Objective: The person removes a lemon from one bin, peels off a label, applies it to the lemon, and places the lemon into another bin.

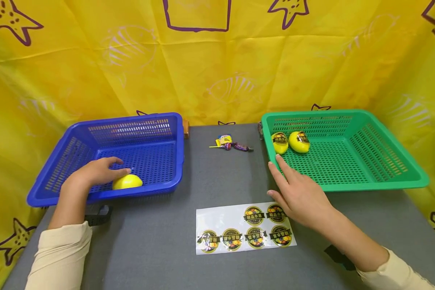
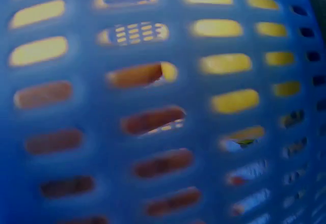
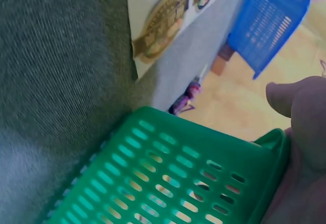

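Observation:
In the head view my left hand (image 1: 99, 171) reaches over the front rim of the blue basket (image 1: 177, 161). Its thumb tip lies right at the top of a plain yellow lemon (image 1: 127, 182) by the front wall. The basket's perforated side fills the left wrist view and mostly hides that hand. My right hand (image 1: 301, 197) stretches its fingers to the near left corner of the green basket (image 1: 377, 186), holding nothing. Inside that basket sit two lemons, one at the left wall (image 1: 280, 148) and one beside it (image 1: 299, 144), both bearing dark round labels.
A white sheet of round fruit stickers (image 1: 221, 215) lies between the baskets, partly under the right hand in this view. Behind it are a lollipop (image 1: 226, 146), a yellow packet (image 1: 224, 139) and a purple wrapped candy (image 1: 242, 147). A yellow cloth (image 1: 217, 64) hangs behind the table.

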### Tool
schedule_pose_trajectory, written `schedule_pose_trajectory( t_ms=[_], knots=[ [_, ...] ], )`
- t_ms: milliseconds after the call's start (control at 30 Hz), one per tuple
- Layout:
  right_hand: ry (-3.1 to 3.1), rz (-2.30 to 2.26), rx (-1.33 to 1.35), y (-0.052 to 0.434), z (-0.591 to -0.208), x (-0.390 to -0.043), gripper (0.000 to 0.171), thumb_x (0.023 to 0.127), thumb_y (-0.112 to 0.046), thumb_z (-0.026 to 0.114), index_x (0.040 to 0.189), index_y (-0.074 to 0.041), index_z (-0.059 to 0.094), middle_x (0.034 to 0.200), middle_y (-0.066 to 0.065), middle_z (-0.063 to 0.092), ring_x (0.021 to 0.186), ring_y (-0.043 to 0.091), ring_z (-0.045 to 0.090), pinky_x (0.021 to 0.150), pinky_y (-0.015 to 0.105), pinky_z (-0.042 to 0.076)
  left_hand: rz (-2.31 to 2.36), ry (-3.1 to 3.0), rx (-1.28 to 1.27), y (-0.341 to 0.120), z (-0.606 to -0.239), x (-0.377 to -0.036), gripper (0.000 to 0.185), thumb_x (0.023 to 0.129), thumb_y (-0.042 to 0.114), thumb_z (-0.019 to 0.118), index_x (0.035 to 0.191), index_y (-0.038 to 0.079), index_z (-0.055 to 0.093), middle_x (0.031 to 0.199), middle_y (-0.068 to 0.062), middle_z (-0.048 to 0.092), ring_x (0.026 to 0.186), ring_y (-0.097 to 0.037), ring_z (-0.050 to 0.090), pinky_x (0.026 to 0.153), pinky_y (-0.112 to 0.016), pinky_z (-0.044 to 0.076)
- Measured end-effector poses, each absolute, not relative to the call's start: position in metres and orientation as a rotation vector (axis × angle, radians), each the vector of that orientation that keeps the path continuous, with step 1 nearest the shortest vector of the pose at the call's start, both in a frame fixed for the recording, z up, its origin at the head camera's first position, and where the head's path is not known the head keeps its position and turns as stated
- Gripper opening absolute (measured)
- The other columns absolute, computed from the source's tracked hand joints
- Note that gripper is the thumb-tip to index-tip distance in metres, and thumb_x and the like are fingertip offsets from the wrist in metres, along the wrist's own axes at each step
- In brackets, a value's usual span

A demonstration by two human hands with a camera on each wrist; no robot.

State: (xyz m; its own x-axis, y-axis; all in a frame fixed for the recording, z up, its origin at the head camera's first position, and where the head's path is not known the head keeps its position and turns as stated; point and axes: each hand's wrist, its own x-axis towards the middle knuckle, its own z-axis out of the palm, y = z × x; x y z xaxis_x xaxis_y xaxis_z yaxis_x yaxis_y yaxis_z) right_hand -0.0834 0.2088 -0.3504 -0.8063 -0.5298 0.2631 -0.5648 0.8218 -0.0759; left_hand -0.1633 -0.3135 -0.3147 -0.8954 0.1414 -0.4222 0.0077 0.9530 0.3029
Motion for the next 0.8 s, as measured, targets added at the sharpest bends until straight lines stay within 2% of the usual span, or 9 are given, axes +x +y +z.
schedule_pose_trajectory(
  t_ms=[100, 200, 300, 400, 467, 533, 633, 733, 800],
  knots=[
    [-2.724, 0.185, 0.836, 0.209, -0.356, -0.084, 0.073, 0.095, -0.031, 0.067, 0.152, 0.002, 0.036, 0.156, 0.026, 0.032, 0.110, 0.046, 0.062, 0.084, 0.057, 0.052, 0.427, 2.579, 0.229, -0.310, -0.317, -0.167, 0.072, 0.098, 0.051, 0.057, 0.138, -0.009, 0.050, 0.132, -0.036, 0.051, 0.111, -0.048, 0.052, 0.089, -0.063, 0.046],
    [-2.677, 0.184, 0.826, 0.209, -0.360, -0.085, 0.070, 0.098, -0.034, 0.063, 0.152, 0.001, 0.037, 0.156, 0.025, 0.033, 0.106, 0.046, 0.063, 0.081, 0.057, 0.052, 0.438, 2.536, 0.308, -0.305, -0.319, -0.169, 0.066, 0.092, 0.047, 0.069, 0.133, -0.004, 0.058, 0.124, -0.028, 0.059, 0.103, -0.039, 0.055, 0.083, -0.052, 0.049],
    [-2.632, 0.185, 0.819, 0.210, -0.365, -0.085, 0.066, 0.104, -0.043, 0.051, 0.152, 0.000, 0.039, 0.155, 0.024, 0.035, 0.101, 0.045, 0.065, 0.076, 0.056, 0.053, 0.445, 2.547, 0.349, -0.300, -0.323, -0.169, 0.057, 0.086, 0.040, 0.077, 0.126, 0.001, 0.065, 0.110, -0.017, 0.063, 0.095, -0.032, 0.055, 0.076, -0.043, 0.047],
    [-2.607, 0.190, 0.804, 0.210, -0.368, -0.084, 0.068, 0.106, -0.051, 0.038, 0.151, -0.001, 0.040, 0.154, 0.023, 0.037, 0.098, 0.044, 0.066, 0.072, 0.055, 0.053, 0.475, 2.566, 0.377, -0.296, -0.325, -0.168, 0.049, 0.083, 0.034, 0.079, 0.120, 0.004, 0.068, 0.097, -0.008, 0.062, 0.088, -0.027, 0.053, 0.070, -0.036, 0.043],
    [-2.604, 0.195, 0.790, 0.210, -0.369, -0.084, 0.070, 0.106, -0.054, 0.035, 0.152, -0.002, 0.040, 0.154, 0.023, 0.037, 0.098, 0.044, 0.066, 0.073, 0.055, 0.052, 0.507, 2.583, 0.395, -0.296, -0.327, -0.167, 0.045, 0.083, 0.031, 0.080, 0.118, 0.006, 0.068, 0.095, -0.007, 0.060, 0.087, -0.026, 0.052, 0.069, -0.035, 0.042],
    [-2.602, 0.199, 0.784, 0.209, -0.369, -0.084, 0.070, 0.105, -0.054, 0.039, 0.152, -0.002, 0.040, 0.155, 0.023, 0.037, 0.098, 0.044, 0.065, 0.073, 0.056, 0.052, 0.543, 2.635, 0.398, -0.298, -0.328, -0.166, 0.045, 0.082, 0.031, 0.081, 0.118, 0.007, 0.068, 0.097, -0.008, 0.060, 0.087, -0.026, 0.051, 0.068, -0.035, 0.042],
    [-2.604, 0.200, 0.783, 0.208, -0.369, -0.085, 0.070, 0.104, -0.053, 0.044, 0.153, -0.003, 0.040, 0.155, 0.022, 0.037, 0.098, 0.044, 0.065, 0.073, 0.056, 0.051, 0.614, 2.770, 0.377, -0.304, -0.328, -0.161, 0.053, 0.080, 0.031, 0.084, 0.123, 0.006, 0.063, 0.105, -0.014, 0.062, 0.090, -0.030, 0.053, 0.069, -0.038, 0.044],
    [-2.604, 0.196, 0.782, 0.208, -0.369, -0.085, 0.071, 0.103, -0.054, 0.045, 0.152, -0.003, 0.040, 0.155, 0.021, 0.037, 0.098, 0.044, 0.065, 0.074, 0.056, 0.051, 0.754, 2.865, 0.288, -0.304, -0.324, -0.153, 0.077, 0.079, 0.034, 0.087, 0.136, 0.001, 0.047, 0.116, -0.024, 0.058, 0.094, -0.035, 0.056, 0.072, -0.040, 0.048],
    [-2.603, 0.200, 0.781, 0.209, -0.369, -0.085, 0.071, 0.103, -0.055, 0.044, 0.152, -0.003, 0.041, 0.155, 0.021, 0.038, 0.097, 0.043, 0.066, 0.074, 0.055, 0.051, 0.858, 2.896, 0.241, -0.300, -0.320, -0.147, 0.086, 0.078, 0.035, 0.088, 0.138, 0.000, 0.038, 0.118, -0.026, 0.055, 0.094, -0.036, 0.057, 0.072, -0.038, 0.049]
  ],
)
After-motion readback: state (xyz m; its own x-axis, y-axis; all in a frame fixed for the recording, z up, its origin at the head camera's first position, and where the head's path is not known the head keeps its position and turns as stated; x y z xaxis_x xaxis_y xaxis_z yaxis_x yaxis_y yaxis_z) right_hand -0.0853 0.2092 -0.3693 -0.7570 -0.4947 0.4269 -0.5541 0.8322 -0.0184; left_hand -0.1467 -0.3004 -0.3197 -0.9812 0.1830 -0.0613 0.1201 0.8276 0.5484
